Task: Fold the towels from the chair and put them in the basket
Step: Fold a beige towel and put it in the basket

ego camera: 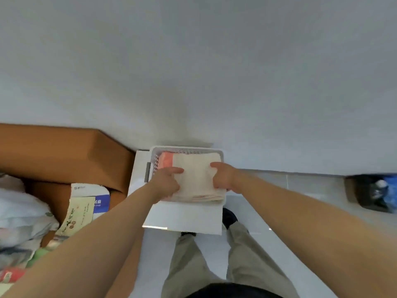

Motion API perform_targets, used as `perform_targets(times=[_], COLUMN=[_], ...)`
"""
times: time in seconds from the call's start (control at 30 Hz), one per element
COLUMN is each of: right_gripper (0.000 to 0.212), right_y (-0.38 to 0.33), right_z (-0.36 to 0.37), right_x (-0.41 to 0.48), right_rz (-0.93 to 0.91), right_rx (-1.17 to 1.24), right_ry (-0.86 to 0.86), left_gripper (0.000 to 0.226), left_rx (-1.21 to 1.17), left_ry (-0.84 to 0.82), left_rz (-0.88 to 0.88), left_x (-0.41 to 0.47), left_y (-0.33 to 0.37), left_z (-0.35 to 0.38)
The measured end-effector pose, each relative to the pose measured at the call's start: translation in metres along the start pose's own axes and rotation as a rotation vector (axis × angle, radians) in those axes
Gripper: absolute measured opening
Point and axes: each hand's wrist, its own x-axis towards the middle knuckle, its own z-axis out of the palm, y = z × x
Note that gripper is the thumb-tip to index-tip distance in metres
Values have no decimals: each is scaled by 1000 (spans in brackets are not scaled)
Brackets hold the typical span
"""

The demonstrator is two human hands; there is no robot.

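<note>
a pale plastic basket [153, 158] with perforated walls sits just above the centre of the frame, on a white tabletop [182, 218] and close against the white wall [193, 61]. inside it lies a folded cream towel [195, 179], its stacked edges facing the lower side of the picture. at the upper left corner of the basket a pink towel [166, 159] shows beside the cream one. whether it runs underneath cannot be told.

both bare forearms reach in from the bottom corners of the frame. the left hand [167, 182] grips the left edge of the cream towel, thumb laid flat on top and the other fingers curled down at the side. the right hand [223, 179] pinches the right edge the same way, thumb on top and fingers tucked under the fold. the hands are apart, with the middle of the towel bare between them.

left of the tabletop stands a large cardboard box [64, 151]. below it are a blue and white packet [97, 197], a yellowish paper packet [77, 214] and a white bag [19, 211]. at the right edge of the frame a dark bin [365, 196] stands on the floor by the wall. at the bottom centre are the person's khaki trousers [193, 265], with a dark shoe [228, 217] beside the tabletop's lower right corner.
</note>
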Motion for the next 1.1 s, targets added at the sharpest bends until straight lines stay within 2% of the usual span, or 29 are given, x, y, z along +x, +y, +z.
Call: perform_targets(times=[0.13,0.33,0.5,0.6,0.67,0.73,0.8,0.93,1.0,1.1], right_gripper=[71,78,82,86,90,87,82,76,61,30], right_y=[16,42,40,38,39,39,41,42,39,44], right_z=[32,88,103,111,117,113,109,104,99,92], right_x=[50,113,124,128,142,154,156,132,98,23], right_rz=[7,72,173,146,107,173,208,134,56,11], right_rx=[-221,-349,-415,-624,-668,-534,-485,-606,-577,-353], right_ry=[180,337,445,523,492,383,314,198,191,270], left_gripper=[71,70,66,78,88,89,87,86,82,51], left_rx=[201,465,637,937,1150,1272,1320,1378,1380,1236], left_ry=[-18,52,85,160,142,92,50,44,49,-10], left_rz=[215,307,397,452,473,454,414,390,412,448], left_x=[67,119,133,135,138,145,149,134,115,72], left_y=[-32,-73,-85,-75,-68,-65,-62,-47,-38,-15], left_z=[13,37,49,51,50,50,49,48,45,40])
